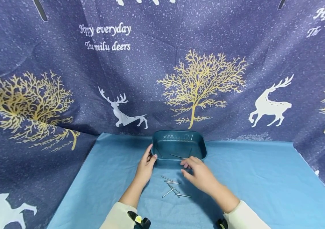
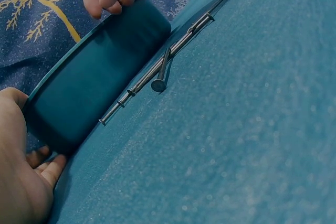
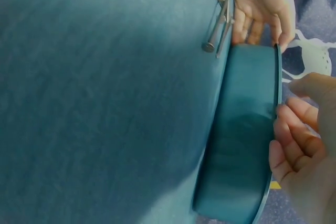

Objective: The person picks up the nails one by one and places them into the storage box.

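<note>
A dark teal plastic tray [image 1: 166, 163] stands at the back of the table. My left hand [image 1: 144, 168] grips its left end, the thumb at the rim and the fingers along the side wall. Over the front rim, right of the middle, my right hand [image 1: 201, 175] has its fingers loosely bent and the thumb apart from them. The right wrist view shows no nail between these fingers. A few thin nails [image 1: 175, 156] lie inside the tray, one right by the right fingertips. Several metal nails [image 2: 163, 69] lie crossed in a loose pile on the cloth before the tray.
A light blue cloth [image 1: 251, 181] covers the table. Directly behind the tray hangs a dark blue curtain [image 1: 156, 79] printed with deer and golden trees. Pale sleeves [image 1: 119, 216] with dark wrist straps reach in from the front edge.
</note>
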`<control>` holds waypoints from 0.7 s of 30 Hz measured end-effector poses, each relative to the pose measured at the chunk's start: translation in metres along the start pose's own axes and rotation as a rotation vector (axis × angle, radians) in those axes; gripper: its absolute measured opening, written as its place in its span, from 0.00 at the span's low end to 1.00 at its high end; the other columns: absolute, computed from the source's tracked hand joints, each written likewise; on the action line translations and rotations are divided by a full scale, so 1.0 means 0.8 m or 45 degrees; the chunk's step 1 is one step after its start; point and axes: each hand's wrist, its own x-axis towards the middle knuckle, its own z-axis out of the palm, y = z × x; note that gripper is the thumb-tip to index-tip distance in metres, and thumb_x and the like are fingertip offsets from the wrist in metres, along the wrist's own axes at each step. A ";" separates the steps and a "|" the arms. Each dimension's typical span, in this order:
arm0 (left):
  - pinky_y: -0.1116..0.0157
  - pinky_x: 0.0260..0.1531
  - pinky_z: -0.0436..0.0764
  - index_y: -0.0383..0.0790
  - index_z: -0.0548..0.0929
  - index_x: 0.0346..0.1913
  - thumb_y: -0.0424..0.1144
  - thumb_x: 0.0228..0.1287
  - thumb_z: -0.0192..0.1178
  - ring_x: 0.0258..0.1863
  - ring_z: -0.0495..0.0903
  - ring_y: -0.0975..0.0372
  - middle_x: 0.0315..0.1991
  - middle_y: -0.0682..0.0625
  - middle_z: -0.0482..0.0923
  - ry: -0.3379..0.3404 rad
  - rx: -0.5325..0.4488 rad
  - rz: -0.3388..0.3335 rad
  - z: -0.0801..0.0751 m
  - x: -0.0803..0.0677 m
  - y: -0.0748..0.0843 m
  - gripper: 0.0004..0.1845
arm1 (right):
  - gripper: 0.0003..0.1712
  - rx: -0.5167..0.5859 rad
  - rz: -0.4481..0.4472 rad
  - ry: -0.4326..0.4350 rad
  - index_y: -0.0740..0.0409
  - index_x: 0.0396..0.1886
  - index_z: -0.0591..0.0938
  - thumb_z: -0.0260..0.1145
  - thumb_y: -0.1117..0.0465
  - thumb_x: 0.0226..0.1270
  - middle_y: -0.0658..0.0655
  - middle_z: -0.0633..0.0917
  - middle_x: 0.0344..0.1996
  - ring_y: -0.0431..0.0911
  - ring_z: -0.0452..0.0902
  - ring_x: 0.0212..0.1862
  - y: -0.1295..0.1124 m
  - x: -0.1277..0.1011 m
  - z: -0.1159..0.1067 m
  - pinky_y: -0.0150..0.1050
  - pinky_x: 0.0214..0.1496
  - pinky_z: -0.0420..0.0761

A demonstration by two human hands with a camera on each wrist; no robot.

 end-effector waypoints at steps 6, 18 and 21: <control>0.45 0.70 0.71 0.60 0.59 0.80 0.47 0.79 0.53 0.76 0.65 0.46 0.78 0.38 0.60 -0.004 0.005 -0.013 0.000 0.000 -0.001 0.31 | 0.10 -0.019 -0.019 -0.091 0.54 0.43 0.85 0.74 0.59 0.63 0.45 0.80 0.35 0.38 0.73 0.39 -0.004 -0.001 0.005 0.35 0.43 0.79; 0.45 0.70 0.71 0.59 0.57 0.80 0.46 0.79 0.52 0.76 0.65 0.47 0.77 0.38 0.61 -0.013 -0.005 -0.013 0.001 -0.001 0.000 0.31 | 0.10 -0.047 -0.043 -0.184 0.54 0.42 0.86 0.75 0.59 0.62 0.46 0.82 0.34 0.38 0.76 0.39 -0.009 -0.004 0.010 0.35 0.43 0.80; 0.45 0.70 0.71 0.59 0.58 0.80 0.46 0.79 0.53 0.76 0.65 0.47 0.77 0.38 0.61 -0.011 -0.009 -0.012 0.001 0.000 -0.001 0.31 | 0.09 -0.053 -0.066 -0.212 0.52 0.41 0.85 0.75 0.58 0.62 0.45 0.81 0.33 0.37 0.75 0.38 -0.008 -0.004 0.014 0.35 0.42 0.80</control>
